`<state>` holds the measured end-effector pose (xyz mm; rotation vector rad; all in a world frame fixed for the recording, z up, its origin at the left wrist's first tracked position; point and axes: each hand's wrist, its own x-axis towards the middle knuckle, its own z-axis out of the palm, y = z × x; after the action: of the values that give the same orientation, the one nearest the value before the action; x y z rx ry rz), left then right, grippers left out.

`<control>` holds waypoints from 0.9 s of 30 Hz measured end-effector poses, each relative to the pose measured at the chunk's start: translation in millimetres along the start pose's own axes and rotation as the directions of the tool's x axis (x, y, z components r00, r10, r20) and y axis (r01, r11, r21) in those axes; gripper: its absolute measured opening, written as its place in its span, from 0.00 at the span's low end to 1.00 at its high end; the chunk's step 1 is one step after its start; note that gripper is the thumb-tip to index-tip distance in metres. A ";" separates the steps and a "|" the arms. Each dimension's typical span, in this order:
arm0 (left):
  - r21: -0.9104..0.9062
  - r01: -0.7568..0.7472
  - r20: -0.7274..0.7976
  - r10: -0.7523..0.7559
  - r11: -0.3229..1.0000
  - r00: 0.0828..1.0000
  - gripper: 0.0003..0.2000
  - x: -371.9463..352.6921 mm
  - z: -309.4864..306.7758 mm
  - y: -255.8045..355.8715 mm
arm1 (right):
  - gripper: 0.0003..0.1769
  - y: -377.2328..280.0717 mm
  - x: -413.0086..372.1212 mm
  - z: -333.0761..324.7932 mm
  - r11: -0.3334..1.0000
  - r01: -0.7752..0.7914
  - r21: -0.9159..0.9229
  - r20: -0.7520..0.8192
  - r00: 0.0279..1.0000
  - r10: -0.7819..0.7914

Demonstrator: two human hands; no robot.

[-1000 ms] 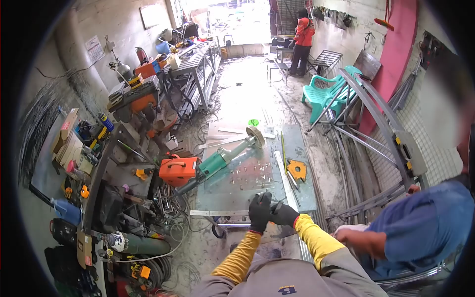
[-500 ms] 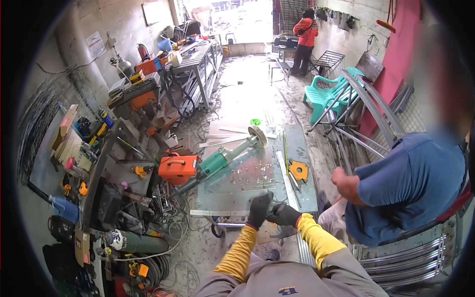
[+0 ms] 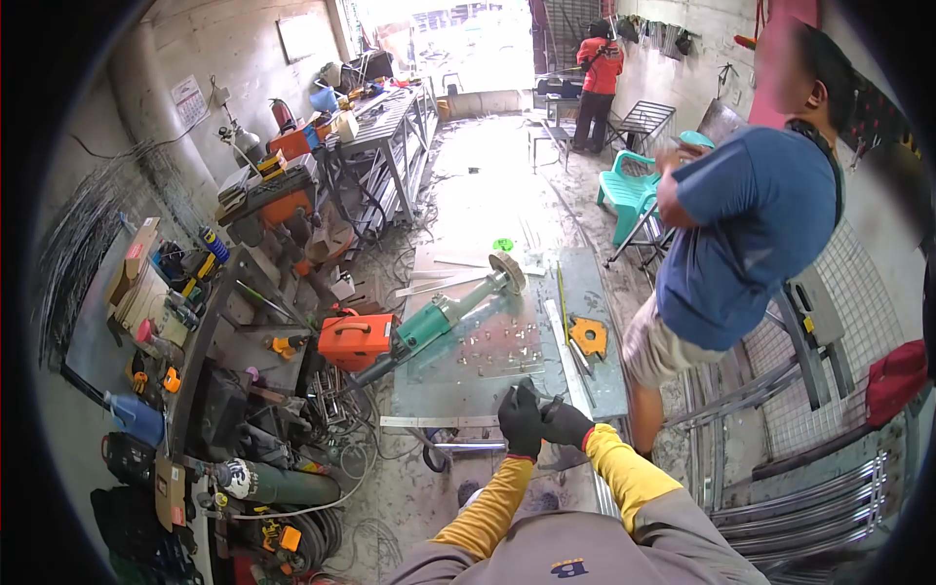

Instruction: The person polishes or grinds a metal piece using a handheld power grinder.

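My left hand and my right hand, both in black gloves, come together at the near edge of the metal-topped table. The fingers of each are curled, and I cannot tell what small dark thing lies between them. Ahead of them, small bright pieces are scattered over the tabletop. A green power tool with a round buffing wheel lies slantwise across the left side. Right of the hands run a pale metal strip and an orange angular plate with a hole.
An orange case stands at the table's left. Beyond it are a cluttered workbench and a gas cylinder. A person in a blue shirt stands close on the right; another in red is far back near a green chair.
The person in blue has risen upright and moved forward, with hands raised. My left hand has shifted slightly right and down, nearer my right hand.
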<state>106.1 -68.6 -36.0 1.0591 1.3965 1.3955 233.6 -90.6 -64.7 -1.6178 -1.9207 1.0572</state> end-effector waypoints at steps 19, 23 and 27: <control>0.015 -0.186 0.648 0.132 0.983 0.750 0.15 46.8 -35.3 -14.2 | 0.17 -26.7 -5.9 -17.5 0.981 -0.059 0.184 0.116 0.993 0.038; -0.028 0.011 0.121 -0.008 1.000 0.993 0.11 -2.8 -13.1 1.8 | 0.16 -24.3 -10.0 -11.4 0.997 0.066 0.037 0.024 0.997 -0.067; -0.079 0.087 0.035 -0.084 0.993 0.996 0.13 -1.1 -0.1 -1.8 | 0.21 1.1 -4.7 7.7 0.999 0.025 0.032 -0.080 0.997 -0.022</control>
<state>106.4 -69.8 -37.8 0.9540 1.3364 1.3559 229.8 -97.2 -69.6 -1.5909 -1.8565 0.9943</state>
